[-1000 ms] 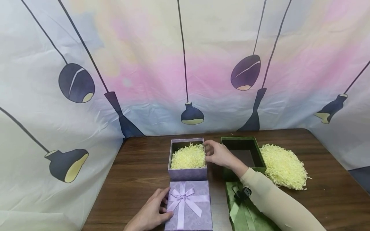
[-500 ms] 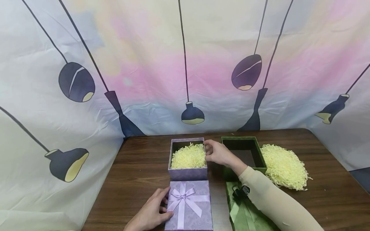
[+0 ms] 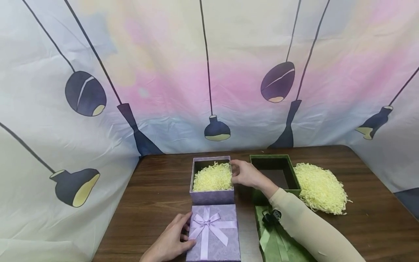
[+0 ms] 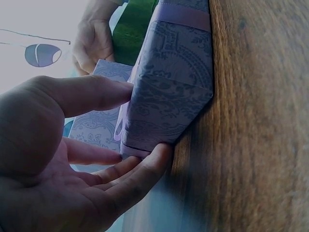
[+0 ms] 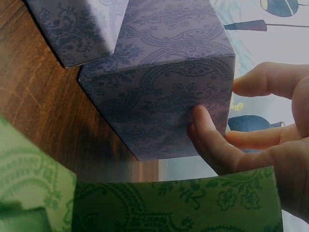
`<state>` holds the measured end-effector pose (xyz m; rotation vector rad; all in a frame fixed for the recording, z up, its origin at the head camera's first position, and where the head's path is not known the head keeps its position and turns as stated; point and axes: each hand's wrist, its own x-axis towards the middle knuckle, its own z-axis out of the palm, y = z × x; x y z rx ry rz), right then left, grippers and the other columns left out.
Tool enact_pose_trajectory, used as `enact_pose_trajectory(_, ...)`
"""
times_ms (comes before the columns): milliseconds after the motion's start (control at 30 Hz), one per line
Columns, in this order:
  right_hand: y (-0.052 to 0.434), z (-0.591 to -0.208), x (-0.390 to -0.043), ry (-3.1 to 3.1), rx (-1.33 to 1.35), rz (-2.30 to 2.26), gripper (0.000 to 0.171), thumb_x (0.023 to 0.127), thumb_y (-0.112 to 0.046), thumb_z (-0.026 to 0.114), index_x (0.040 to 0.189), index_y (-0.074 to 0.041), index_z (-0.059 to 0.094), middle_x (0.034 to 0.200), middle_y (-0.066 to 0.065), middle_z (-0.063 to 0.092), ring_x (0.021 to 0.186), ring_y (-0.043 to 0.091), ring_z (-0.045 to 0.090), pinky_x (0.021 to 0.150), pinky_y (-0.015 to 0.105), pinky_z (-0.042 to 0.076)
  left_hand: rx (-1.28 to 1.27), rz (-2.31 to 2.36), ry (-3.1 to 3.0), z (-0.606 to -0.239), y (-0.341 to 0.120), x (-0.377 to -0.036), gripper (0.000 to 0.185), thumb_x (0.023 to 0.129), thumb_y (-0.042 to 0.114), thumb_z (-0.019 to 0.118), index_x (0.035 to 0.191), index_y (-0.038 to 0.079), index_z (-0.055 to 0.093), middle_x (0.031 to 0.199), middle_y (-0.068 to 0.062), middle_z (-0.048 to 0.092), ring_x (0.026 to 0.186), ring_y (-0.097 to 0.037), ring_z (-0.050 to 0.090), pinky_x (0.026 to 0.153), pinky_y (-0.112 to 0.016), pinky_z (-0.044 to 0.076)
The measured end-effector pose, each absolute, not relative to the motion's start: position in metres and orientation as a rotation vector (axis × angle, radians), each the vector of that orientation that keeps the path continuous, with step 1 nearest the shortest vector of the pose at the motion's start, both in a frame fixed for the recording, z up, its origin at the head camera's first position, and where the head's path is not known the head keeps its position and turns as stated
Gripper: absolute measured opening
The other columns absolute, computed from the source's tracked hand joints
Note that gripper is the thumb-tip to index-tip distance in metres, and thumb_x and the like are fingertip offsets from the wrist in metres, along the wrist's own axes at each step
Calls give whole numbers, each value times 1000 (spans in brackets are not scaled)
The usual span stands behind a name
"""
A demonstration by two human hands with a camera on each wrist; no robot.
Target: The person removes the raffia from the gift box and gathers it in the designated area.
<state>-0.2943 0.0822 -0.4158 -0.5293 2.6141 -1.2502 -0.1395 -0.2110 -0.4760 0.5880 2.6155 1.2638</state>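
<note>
An upright purple patterned box (image 3: 212, 197) holds pale yellow shredded paper (image 3: 214, 177). My right hand (image 3: 250, 176) touches its right side; in the right wrist view, one finger rests on the outer wall while the thumb and another finger meet the rim. In front lies the purple lid (image 3: 226, 236), topped by a lilac ribbon bow (image 3: 207, 222). Along the lid's left side rests my left hand (image 3: 170, 236), its thumb at the top edge and other fingers near the far corner, as the left wrist view shows (image 4: 91, 145).
Right of the purple box stands a green box (image 3: 276, 174) with a bare dark interior. Its green lid (image 3: 294, 251) lies in front, partly under my right forearm. A heap of yellow shredded paper (image 3: 324, 189) sits on the wooden table (image 3: 147, 196). A printed cloth (image 3: 170, 91) hangs behind.
</note>
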Motion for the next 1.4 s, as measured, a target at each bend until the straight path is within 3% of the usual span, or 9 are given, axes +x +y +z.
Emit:
enact_pose_trajectory(567,81,-416,-292,2636,-543,-1183,71,72,-2,66,141,2,47,120,19,64,88,18,68,64,27,51,604,1320,2637,-475,-212,-139,75,76,12,80,137,-10,43,110,-10,51,92,-13,56,68,-22,56)
enact_pose_trajectory(833,81,-414,-292,2681,-562,-1140,70,72,-3,66,140,2,48,121,19,64,87,16,68,63,26,51,744,1285,2887,-458,-217,-145,54,75,9,81,122,-7,59,103,-8,62,87,-18,65,69,-26,57)
enact_pose_trajectory(1100,80,-414,-292,2674,-561,-1137,70,72,-2,66,140,2,47,119,19,65,87,16,68,63,26,51,762,1089,3082,-444,-211,-158,57,73,16,83,125,4,62,110,-2,65,97,-18,64,82,-36,56)
enact_pose_trajectory(1400,81,-417,-292,2674,-542,-1130,71,73,-3,66,141,1,47,121,19,64,88,16,68,65,27,52,845,1156,3087,-425,-203,-175,54,74,15,83,124,7,64,118,-1,65,99,-21,65,82,-37,56)
